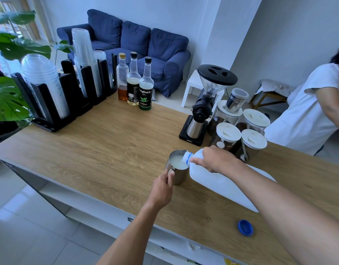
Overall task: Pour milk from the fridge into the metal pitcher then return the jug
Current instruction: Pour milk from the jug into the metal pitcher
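A white plastic milk jug point(218, 180) is tipped to the left over the wooden counter point(107, 150), its open neck resting over the rim of the metal pitcher point(177, 167). Milk fills much of the pitcher. My right hand point(214, 159) grips the jug near its neck and handle. My left hand point(163, 188) holds the pitcher's handle from the near side. The jug's blue cap point(245, 227) lies loose on the counter at the near right.
A black coffee grinder point(205, 106) and several white-lidded jars point(239, 129) stand just behind the pitcher. Three syrup bottles point(134, 81) and racks of plastic cups point(69, 77) sit at the back left. A person in a white shirt point(313, 108) stands at the right.
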